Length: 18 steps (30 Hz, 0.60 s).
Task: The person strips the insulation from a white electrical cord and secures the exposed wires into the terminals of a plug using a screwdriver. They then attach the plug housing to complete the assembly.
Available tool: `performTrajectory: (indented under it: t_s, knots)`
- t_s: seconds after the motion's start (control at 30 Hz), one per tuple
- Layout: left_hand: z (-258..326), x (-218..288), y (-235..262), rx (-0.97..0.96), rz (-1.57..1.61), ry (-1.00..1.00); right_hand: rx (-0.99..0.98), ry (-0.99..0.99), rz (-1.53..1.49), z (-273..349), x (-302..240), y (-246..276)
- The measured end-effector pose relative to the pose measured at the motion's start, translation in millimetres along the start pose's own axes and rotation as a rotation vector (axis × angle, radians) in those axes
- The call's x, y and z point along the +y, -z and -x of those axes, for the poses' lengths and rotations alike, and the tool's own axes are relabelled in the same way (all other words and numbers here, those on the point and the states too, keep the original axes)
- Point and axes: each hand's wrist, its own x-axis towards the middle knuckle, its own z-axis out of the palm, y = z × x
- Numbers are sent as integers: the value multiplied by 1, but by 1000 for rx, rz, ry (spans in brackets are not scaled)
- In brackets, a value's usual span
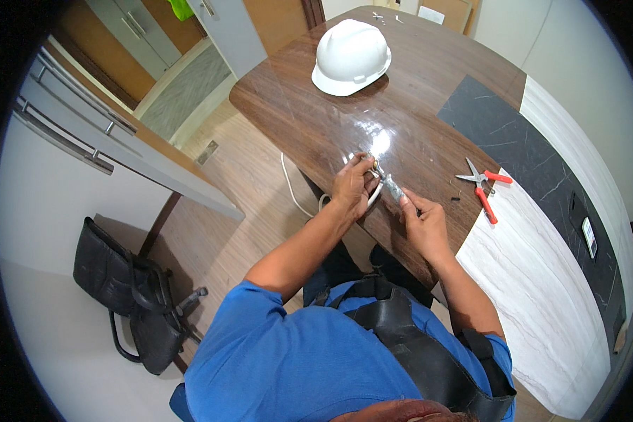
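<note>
1. White round flexible cable (375, 195) loops between both hands at the near edge of the glossy brown wood tabletop (309, 116); its tail drops to the floor.
2. Looks light, limp and smooth-jacketed, so likely slippery. Best gripped just behind the worked end.
3. Left hand (350, 188) fingers are closed, pinching the cable end.
4. Right hand (423, 224) fingers are wrapped around a slim grey metal tool (392, 187).
5. Red-handled pliers (482, 186) lie well apart; white hard hat (351, 56) sits farther back.

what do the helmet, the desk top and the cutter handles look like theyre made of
Helmet: white hard plastic, smooth moulded shell, probably. Desk top: dark wood-grain surface, glossy with a bright glare; laminate or veneer, can't tell. Cutter: red handles, likely plastic or rubber grips, with grey metal blades.
</note>
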Motion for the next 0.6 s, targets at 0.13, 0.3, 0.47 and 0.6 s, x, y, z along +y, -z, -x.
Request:
performTrajectory:
  t_s: [0.13, 0.3, 0.47, 0.6]
  knots:
    - [0, 0, -1, 6, -18, -4, -67, -157, -158, -4, 0, 3]
    - [2, 1, -5, 19, -15, -6, -99, -347, -366, -5, 5, 2]
    - [3, 2, -6, 27, -9, -14, -131, -534, -500, -5, -10, 7]
    - [4, 2, -5, 22, -4, -10, -161, -586, -583, -5, -10, 9]
